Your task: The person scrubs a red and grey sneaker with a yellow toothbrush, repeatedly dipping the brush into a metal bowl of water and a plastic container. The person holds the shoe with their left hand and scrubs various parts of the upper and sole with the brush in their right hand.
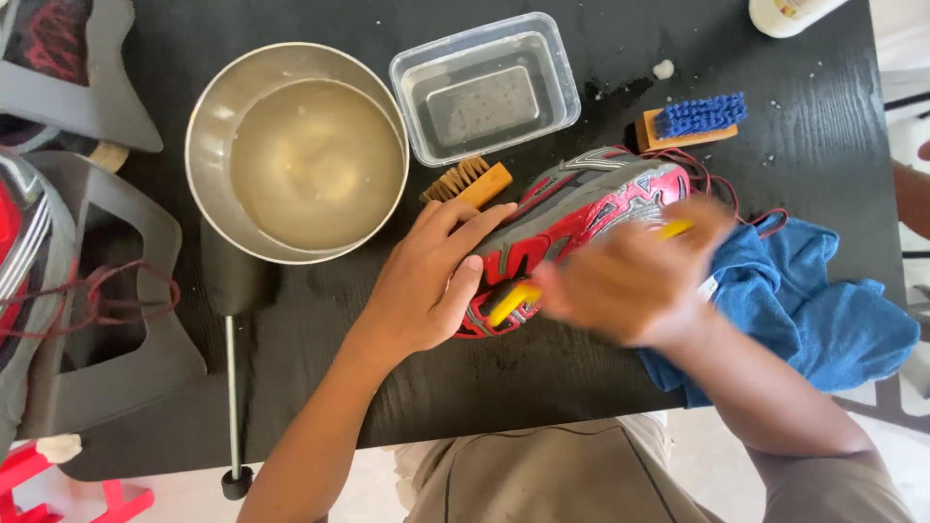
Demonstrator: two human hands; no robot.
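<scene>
A grey-and-red running shoe point(581, 208) lies on its side on a black bench point(542, 378), pinned by one hand and worked over by the other.

Largest first: beyond the left hand point(426, 286) stand a steel pan point(208, 145) of cloudy water and a clear plastic tub point(484, 87); a blue cloth point(814, 310) lies bunched under the right wrist. The left grip is open, palm flat against the heel end, holding nothing. The blurred right hand point(639, 281) is closed around a yellow brush point(513, 300). The shoe looks light, soft in the upper, stiff at the sole, likely slick when wet; heel and sole edge seem the firmest holds.
</scene>
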